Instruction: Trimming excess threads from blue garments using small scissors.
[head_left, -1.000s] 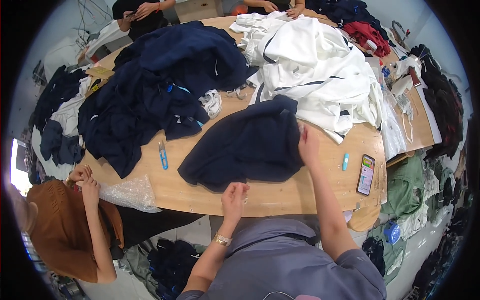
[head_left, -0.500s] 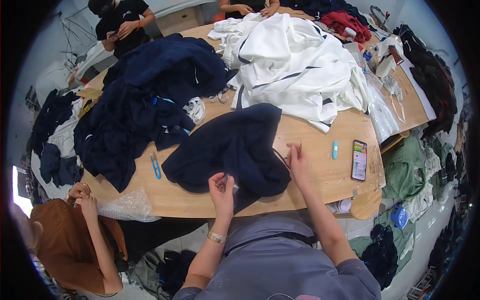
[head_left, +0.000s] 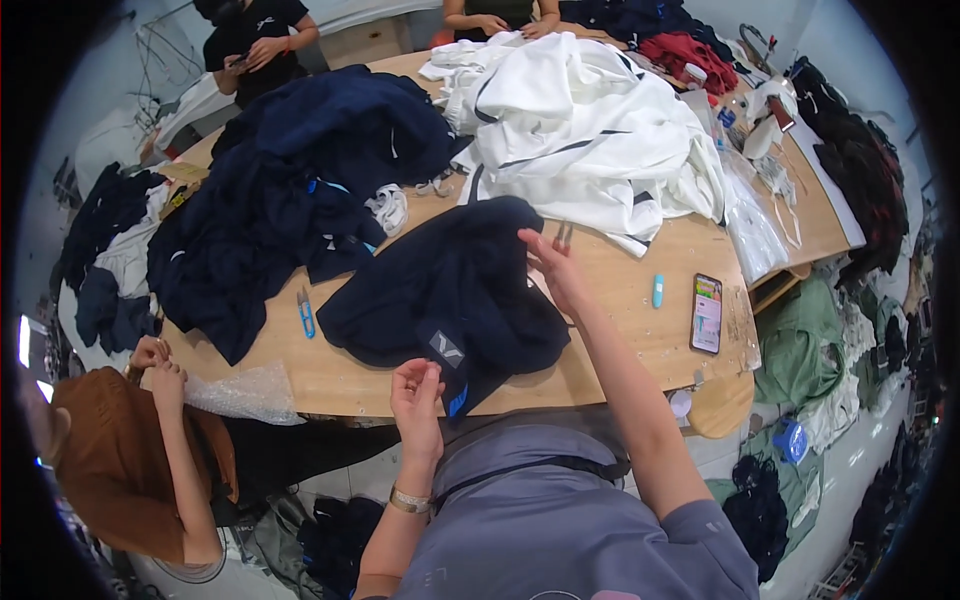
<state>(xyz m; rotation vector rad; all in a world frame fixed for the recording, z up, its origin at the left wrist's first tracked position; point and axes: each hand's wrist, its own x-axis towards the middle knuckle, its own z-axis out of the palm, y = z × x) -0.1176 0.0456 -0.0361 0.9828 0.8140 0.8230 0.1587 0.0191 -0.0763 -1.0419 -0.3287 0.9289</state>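
A dark navy garment lies bunched on the table in front of me. Near its front edge are a grey square patch with a pale mark and a small blue tag. My left hand is closed in a pinch just left of the tag; whatever its fingertips hold is too small to make out. Over the garment's right side, my right hand has its fingers partly stretched. It holds a small metal tool with two prongs, whose lower part the hand hides.
Blue-handled thread snips lie left of the garment. A phone and a turquoise capped stick lie right. Navy and white garment piles stand behind. A person in brown sits left; two people are across the table.
My left hand has come away from the patch toward me, uncovering the patch and the blue tag. My right hand has moved left and away from me, its fingers straighter.
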